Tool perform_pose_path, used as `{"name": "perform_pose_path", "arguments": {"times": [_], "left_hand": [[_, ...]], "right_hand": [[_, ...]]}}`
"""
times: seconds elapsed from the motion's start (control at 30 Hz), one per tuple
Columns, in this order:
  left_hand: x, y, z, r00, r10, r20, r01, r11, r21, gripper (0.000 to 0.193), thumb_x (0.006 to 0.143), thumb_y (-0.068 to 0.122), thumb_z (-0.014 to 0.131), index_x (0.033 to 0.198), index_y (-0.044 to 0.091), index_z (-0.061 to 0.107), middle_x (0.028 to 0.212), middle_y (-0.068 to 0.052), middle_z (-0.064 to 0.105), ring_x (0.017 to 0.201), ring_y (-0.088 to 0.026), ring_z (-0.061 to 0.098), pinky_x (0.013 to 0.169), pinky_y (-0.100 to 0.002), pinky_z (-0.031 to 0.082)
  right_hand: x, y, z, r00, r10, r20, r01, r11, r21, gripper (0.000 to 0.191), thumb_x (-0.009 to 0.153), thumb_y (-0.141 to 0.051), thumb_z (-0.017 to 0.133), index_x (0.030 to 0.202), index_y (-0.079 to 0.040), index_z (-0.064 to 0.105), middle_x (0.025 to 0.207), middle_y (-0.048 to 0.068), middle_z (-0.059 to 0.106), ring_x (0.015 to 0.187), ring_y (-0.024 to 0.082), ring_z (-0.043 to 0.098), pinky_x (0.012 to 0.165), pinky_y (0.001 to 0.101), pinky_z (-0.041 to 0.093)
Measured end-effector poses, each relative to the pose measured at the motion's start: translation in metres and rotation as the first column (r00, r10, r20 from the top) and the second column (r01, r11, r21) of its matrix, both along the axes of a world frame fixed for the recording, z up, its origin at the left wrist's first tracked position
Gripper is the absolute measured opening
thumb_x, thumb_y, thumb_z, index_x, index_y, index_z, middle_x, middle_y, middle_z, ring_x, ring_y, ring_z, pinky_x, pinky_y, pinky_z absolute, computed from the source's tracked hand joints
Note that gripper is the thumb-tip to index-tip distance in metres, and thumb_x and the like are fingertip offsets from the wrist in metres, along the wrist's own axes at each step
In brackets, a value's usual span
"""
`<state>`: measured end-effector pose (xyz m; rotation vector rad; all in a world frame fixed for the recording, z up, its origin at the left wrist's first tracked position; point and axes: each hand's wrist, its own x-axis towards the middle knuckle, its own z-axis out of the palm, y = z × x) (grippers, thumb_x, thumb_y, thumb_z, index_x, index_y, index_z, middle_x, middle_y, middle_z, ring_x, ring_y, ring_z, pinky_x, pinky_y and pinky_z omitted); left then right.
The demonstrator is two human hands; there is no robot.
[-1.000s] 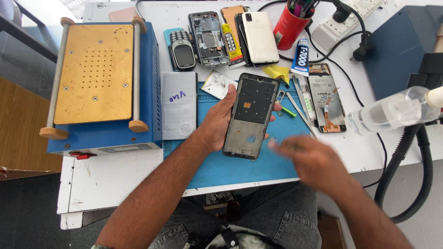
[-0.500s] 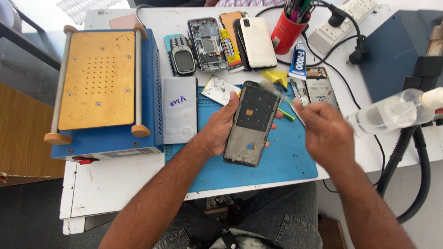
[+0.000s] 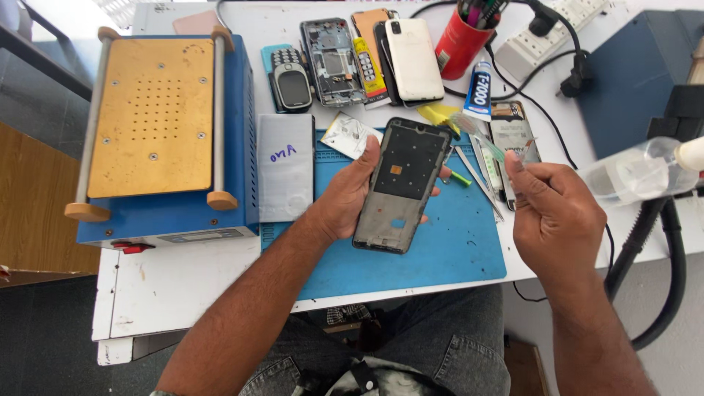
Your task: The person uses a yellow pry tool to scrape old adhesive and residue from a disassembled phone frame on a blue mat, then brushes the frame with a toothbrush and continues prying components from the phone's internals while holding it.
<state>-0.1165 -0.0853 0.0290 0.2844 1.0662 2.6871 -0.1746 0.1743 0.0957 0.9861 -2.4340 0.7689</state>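
Over the blue mat [image 3: 455, 242] — left hand's [image 3: 352, 194] fingers [image 3: 372, 150] wrap the phone frame [image 3: 400, 183].

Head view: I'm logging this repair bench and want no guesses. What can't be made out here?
- Thing in the right hand: thin, motion-blurred, kind unclear.
- Phone frame: its left edge is hidden by the left hand.
- Red cup: contents cut off by the top edge.
- Clear bottle: blurred, runs off the right edge.

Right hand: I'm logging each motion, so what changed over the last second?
The right hand rose from low over the blue mat to beside the phone frame, pinching a thin brush-like tool. The left hand kept gripping the frame; bench items stayed.
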Motion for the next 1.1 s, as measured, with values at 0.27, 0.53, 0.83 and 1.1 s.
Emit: {"name": "perform_pose_path", "arguments": {"times": [0.27, 0.53, 0.83, 1.1], "left_hand": [[-0.005, -0.008, -0.002, 0.989, 0.14, -0.046, -0.135, 0.986, 0.1, 0.082, 0.105, 0.069, 0.027, 0.158, 0.007, 0.042, 0.148, -0.025, 0.056, 0.128, -0.034, 0.061, 0.101, -0.057, 0.06], [-0.002, -0.01, -0.006, 0.958, 0.287, -0.03, -0.275, 0.941, 0.197, 0.083, 0.103, 0.07, 0.026, 0.157, 0.01, 0.041, 0.151, -0.024, 0.053, 0.132, -0.035, 0.059, 0.102, -0.06, 0.059], [0.001, -0.011, -0.005, 0.954, 0.299, -0.013, -0.29, 0.934, 0.21, 0.083, 0.105, 0.07, 0.025, 0.157, 0.007, 0.043, 0.151, -0.024, 0.054, 0.126, -0.037, 0.062, 0.1, -0.057, 0.059], [0.002, -0.009, -0.001, 0.98, 0.199, 0.002, -0.196, 0.965, 0.174, 0.081, 0.104, 0.068, 0.022, 0.159, 0.01, 0.039, 0.152, -0.027, 0.051, 0.134, -0.036, 0.059, 0.103, -0.06, 0.058]], "right_hand": [[0.026, 0.015, -0.025, 0.954, 0.205, 0.217, -0.242, 0.956, 0.163, 0.046, 0.087, 0.003, 0.067, 0.128, -0.017, 0.074, 0.1, 0.007, 0.073, 0.079, 0.018, 0.069, 0.071, 0.0321, 0.058], [0.075, 0.012, -0.052, 0.922, 0.052, 0.384, -0.076, 0.996, 0.046, 0.054, 0.085, 0.008, 0.064, 0.132, -0.017, 0.072, 0.1, 0.008, 0.071, 0.08, 0.02, 0.07, 0.07, 0.0324, 0.057], [0.091, -0.001, -0.072, 0.925, 0.09, 0.37, -0.108, 0.994, 0.027, 0.056, 0.085, 0.007, 0.063, 0.134, -0.02, 0.07, 0.101, 0.007, 0.071, 0.083, 0.02, 0.071, 0.071, 0.0309, 0.059], [0.006, 0.026, -0.075, 0.973, -0.167, 0.159, 0.177, 0.983, -0.048, 0.05, 0.097, 0.006, 0.059, 0.144, -0.012, 0.07, 0.117, 0.014, 0.066, 0.103, 0.027, 0.068, 0.087, 0.0382, 0.055]]}}
